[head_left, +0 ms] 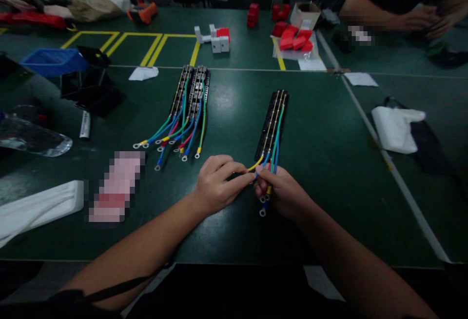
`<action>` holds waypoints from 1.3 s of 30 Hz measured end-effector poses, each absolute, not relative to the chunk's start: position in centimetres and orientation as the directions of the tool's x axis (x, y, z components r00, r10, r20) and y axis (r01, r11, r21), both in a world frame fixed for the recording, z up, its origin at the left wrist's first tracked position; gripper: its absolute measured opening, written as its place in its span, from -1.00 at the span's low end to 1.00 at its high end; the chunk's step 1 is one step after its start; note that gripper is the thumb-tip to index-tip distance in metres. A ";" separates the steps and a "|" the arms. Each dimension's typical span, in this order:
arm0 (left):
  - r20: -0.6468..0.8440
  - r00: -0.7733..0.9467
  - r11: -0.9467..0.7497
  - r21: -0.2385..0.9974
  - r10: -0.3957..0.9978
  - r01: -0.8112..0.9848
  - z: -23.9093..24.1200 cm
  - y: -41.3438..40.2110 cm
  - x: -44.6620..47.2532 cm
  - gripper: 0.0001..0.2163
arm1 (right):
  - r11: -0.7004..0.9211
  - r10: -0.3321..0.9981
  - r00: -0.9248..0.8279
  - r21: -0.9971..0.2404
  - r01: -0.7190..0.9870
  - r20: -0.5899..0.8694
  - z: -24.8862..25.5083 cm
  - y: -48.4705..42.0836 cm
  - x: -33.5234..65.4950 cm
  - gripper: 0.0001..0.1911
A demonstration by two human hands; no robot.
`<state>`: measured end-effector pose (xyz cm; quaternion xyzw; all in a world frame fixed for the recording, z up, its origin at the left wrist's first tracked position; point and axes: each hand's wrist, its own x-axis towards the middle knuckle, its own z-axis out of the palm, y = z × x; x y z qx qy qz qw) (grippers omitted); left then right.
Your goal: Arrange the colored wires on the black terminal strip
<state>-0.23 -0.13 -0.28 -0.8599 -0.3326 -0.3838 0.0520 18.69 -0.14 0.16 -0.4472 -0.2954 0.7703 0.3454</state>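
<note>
A black terminal strip [272,124] with brass-coloured bars lies on the green table in front of me. Coloured wires [279,138] with ring lugs run from it towards my hands. My right hand [283,187] is closed round the bundle, and several ring lugs [263,211] stick out below its fingers. Thumb and fingers of my left hand [221,182] pinch the yellow wire [255,164] near its end; that end is hidden by the fingers. Further left lie two similar strips [197,92] side by side, their wires fanned out towards me.
Left are a blue basket [54,61], black parts [89,89], a marker [85,125] and a white power strip [44,207]. White blocks [219,43] and red parts [296,38] stand at the back. White gloves [395,129] lie right. A co-worker's hands [427,19] are at upper right.
</note>
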 end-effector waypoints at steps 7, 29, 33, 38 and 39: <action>0.660 0.532 -0.829 0.270 0.530 0.490 -0.5 0.3 0.2 -0.84 | -0.543 0.820 -0.361 -0.804 -0.242 -0.444 -0.1 -0.2 18.6 -0.63; 0.546 0.570 -0.789 0.444 0.614 0.425 -0.1 0.3 0.0 -0.88 | -0.435 0.858 -0.336 -0.897 -0.075 -0.388 0.2 -0.6 18.4 -0.63; 0.467 0.601 -0.755 0.495 0.649 0.431 0.2 0.3 0.0 -0.86 | -0.401 0.862 -0.324 -0.915 0.032 -0.389 0.1 -0.6 18.5 -0.68; 0.493 0.558 -0.735 0.556 0.667 0.388 0.7 0.4 0.2 -0.88 | -0.425 0.848 -0.366 -0.905 -0.039 -0.383 0.1 -0.4 18.5 -0.63; 0.508 0.542 -0.734 0.565 0.669 0.377 0.8 0.4 0.2 -0.89 | -0.440 0.846 -0.369 -0.895 -0.074 -0.386 0.0 -0.4 18.5 -0.63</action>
